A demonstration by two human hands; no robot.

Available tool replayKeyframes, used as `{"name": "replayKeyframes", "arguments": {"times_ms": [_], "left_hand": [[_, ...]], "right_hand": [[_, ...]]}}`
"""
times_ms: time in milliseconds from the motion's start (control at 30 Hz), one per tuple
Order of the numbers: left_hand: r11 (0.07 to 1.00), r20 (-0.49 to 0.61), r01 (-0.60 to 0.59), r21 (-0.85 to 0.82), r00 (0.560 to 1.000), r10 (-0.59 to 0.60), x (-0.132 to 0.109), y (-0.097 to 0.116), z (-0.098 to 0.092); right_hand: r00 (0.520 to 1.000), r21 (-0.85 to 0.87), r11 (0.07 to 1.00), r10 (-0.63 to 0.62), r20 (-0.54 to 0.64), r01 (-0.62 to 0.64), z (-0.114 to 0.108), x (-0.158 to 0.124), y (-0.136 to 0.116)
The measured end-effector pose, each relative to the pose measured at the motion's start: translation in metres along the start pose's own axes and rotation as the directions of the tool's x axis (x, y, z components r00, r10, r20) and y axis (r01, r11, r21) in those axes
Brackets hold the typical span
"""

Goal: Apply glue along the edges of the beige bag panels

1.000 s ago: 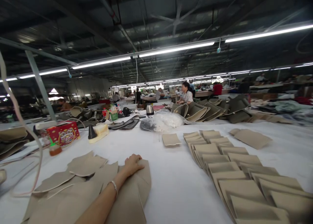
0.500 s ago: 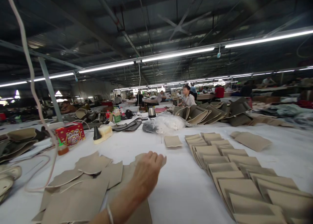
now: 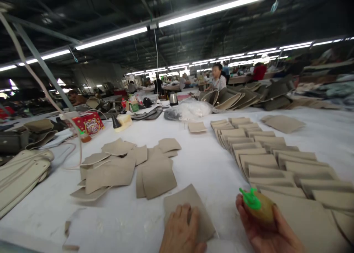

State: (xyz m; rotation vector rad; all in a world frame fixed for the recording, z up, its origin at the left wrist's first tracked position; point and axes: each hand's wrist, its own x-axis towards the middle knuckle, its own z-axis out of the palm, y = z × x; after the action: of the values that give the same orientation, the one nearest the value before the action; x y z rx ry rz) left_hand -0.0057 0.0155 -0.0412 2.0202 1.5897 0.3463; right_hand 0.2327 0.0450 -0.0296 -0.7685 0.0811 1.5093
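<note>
My left hand [image 3: 181, 227] lies palm down with its fingers flat on a taupe, roughly square leather-like piece [image 3: 190, 196] near the table's front. To its right, my right hand [image 3: 265, 231] is wrapped round a small squeeze bottle [image 3: 261, 208] with a bright green nozzle cap and yellowish-brown contents. The bottle is tilted, its nozzle toward the upper left. Beyond my left hand lie loose, overlapping taupe pieces [image 3: 110, 172] and a smaller group of similar pieces [image 3: 159, 177]. Long overlapping rows of the same pieces [image 3: 262, 162] run down the right side.
Pale strap-like parts [image 3: 24, 179] lie at the left edge. A red box [image 3: 90, 122], another green-capped bottle [image 3: 85, 137] and a hanging cable [image 3: 41, 81] are behind. Farther back are a plastic bag [image 3: 190, 111], a kettle [image 3: 173, 99], dark bag parts [image 3: 235, 96] and a seated person [image 3: 218, 80].
The view has tilted down. My left hand has come back from the far loose pieces to a piece near the front. My right hand, holding the bottle, has come into view.
</note>
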Motion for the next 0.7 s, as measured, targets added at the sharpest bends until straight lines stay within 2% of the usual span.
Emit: {"name": "replayKeyframes", "arguments": {"times_ms": [33, 67, 167, 233, 333, 500, 600, 700], "left_hand": [[0.999, 0.038, 0.042, 0.021, 0.998, -0.043, -0.002, 0.002, -0.001], [0.997, 0.077, 0.071, 0.039, 0.994, -0.074, -0.005, 0.003, -0.004], [0.991, 0.134, 0.105, 0.082, 0.984, -0.115, -0.012, 0.01, -0.016], [0.989, 0.121, 0.104, 0.102, 0.986, -0.116, -0.018, 0.014, -0.025], [0.99, 0.105, 0.094, 0.108, 0.989, -0.105, -0.024, 0.02, -0.034], [0.996, 0.062, 0.081, 0.039, 0.995, -0.083, -0.016, 0.028, -0.044], [0.996, 0.043, 0.056, 0.07, 0.997, -0.059, -0.006, 0.029, -0.044], [0.991, 0.123, 0.046, 0.125, 0.991, -0.062, 0.009, 0.029, -0.035]], "right_hand": [[0.999, 0.063, 0.998, -0.01, -0.044, 0.012, 0.001, -0.001, 0.001], [0.999, 0.081, 0.997, -0.009, -0.033, 0.012, 0.001, -0.002, 0.001], [0.997, 0.02, 0.998, -0.062, 0.052, 0.061, -0.003, 0.001, 0.004], [0.992, 0.004, 0.997, -0.082, 0.092, 0.082, -0.007, 0.003, 0.005], [0.993, 0.032, 0.997, -0.073, 0.09, 0.07, -0.008, 0.003, 0.005], [0.996, 0.026, 0.998, -0.056, 0.074, 0.054, -0.002, 0.0, 0.006], [0.994, -0.019, 0.999, -0.042, 0.104, 0.045, -0.018, 0.011, 0.006], [0.996, -0.077, 0.997, 0.027, 0.083, -0.02, -0.049, 0.043, 0.004]]}}
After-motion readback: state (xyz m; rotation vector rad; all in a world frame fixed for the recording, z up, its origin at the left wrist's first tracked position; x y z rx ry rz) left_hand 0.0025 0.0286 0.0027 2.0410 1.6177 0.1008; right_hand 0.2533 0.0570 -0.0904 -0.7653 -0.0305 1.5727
